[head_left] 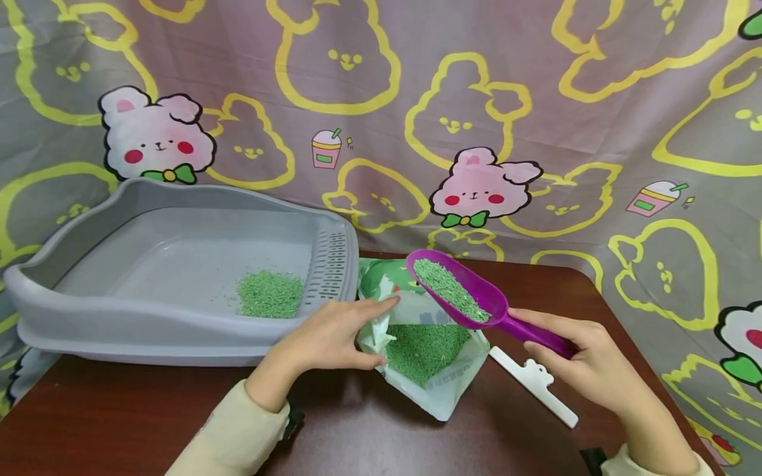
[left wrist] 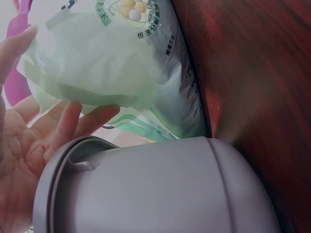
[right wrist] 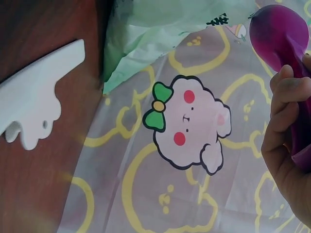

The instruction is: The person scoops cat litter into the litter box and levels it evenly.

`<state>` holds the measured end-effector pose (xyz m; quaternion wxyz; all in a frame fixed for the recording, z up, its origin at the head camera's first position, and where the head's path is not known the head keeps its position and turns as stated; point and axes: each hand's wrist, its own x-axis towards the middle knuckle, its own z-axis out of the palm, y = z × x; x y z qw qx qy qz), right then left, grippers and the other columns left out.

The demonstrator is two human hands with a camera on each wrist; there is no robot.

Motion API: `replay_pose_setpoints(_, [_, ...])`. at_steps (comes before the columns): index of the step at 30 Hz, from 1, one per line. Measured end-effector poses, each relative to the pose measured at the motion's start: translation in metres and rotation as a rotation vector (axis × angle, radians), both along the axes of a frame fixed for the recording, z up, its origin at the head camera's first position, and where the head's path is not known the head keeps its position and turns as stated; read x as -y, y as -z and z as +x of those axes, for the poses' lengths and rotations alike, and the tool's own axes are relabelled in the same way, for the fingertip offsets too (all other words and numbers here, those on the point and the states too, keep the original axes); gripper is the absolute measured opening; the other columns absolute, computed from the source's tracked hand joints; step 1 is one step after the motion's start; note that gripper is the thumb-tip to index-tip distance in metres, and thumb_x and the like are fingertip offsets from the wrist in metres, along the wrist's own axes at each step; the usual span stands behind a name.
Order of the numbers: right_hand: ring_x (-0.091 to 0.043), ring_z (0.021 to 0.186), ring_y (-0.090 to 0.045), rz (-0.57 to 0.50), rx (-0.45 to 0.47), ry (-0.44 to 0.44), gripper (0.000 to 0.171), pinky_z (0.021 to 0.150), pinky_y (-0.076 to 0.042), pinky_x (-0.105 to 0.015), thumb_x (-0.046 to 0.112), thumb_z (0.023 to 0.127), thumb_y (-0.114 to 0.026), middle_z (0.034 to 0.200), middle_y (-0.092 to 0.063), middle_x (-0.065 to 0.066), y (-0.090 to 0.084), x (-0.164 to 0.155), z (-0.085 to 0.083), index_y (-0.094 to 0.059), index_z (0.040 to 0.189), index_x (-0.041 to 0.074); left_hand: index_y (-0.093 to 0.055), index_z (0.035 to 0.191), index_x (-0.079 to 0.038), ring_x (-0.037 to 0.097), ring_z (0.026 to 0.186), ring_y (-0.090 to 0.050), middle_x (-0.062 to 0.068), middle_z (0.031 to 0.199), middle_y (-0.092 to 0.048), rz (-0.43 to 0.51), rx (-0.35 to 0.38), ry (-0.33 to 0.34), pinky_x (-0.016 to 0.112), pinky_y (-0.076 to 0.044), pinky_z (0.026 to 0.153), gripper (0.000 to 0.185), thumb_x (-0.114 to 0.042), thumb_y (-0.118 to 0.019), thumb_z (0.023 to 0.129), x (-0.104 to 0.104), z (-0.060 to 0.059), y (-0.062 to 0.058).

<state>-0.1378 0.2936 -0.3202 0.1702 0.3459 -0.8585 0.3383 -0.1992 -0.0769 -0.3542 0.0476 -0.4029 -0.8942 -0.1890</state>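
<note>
1. Litter [head_left: 448,288] loads the purple scoop [head_left: 487,299] your right hand [head_left: 586,360] grips above the bag [head_left: 437,400].
2. Your left hand [head_left: 333,337], fingers spread, touches the bag.
3. Transfer seems in hand; next likely calls for a level carry to the litter box [head_left: 149,327].

Left fingers [head_left: 374,309] spread, right fingers [right wrist: 290,91] curled

The head view looks forward and down over the surface [head_left: 357,430]; both wrist views look from nearer, turned sideways. All three views share the pale green bag [head_left: 440,400].
</note>
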Motion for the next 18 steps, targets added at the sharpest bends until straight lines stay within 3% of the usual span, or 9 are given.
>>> replay_pose_setpoints(4, [0.004, 0.049, -0.053, -0.001, 0.016, -0.013, 0.057, 0.046, -0.043, -0.013, -0.014, 0.073, -0.076, 0.072, -0.065, 0.011, -0.005, 0.003, -0.009, -0.068, 0.125, 0.007, -0.040, 0.153, -0.016, 0.005, 0.067, -0.053, 0.010, 0.142, -0.059, 0.001, 0.003, 0.009, 0.028, -0.052, 0.072, 0.093, -0.052, -0.078, 0.076, 0.000, 0.000, 0.000])
replay_pose_setpoints(11, [0.000, 0.052, -0.048, 0.043, 0.015, 0.032, 0.052, 0.047, -0.041, -0.015, -0.007, 0.077, -0.077, 0.076, -0.064, 0.010, -0.013, 0.011, -0.030, -0.070, 0.124, 0.013, -0.038, 0.154, -0.019, 0.005, 0.070, -0.054, 0.008, 0.145, -0.057, -0.017, 0.023, -0.004, 0.029, -0.052, 0.074, 0.093, -0.054, -0.077, 0.077, 0.001, 0.000, -0.002])
replay_pose_setpoints(18, [-0.005, 0.047, -0.049, 0.039, 0.124, 0.020, 0.046, 0.044, -0.043, -0.022, -0.003, 0.083, -0.073, 0.072, -0.060, 0.005, -0.023, 0.020, -0.052, -0.069, 0.126, 0.014, -0.038, 0.154, -0.020, 0.004, 0.067, -0.051, 0.008, 0.145, -0.056, -0.021, 0.026, -0.013, 0.030, -0.053, 0.076, 0.093, -0.054, -0.076, 0.077, 0.000, 0.000, -0.001])
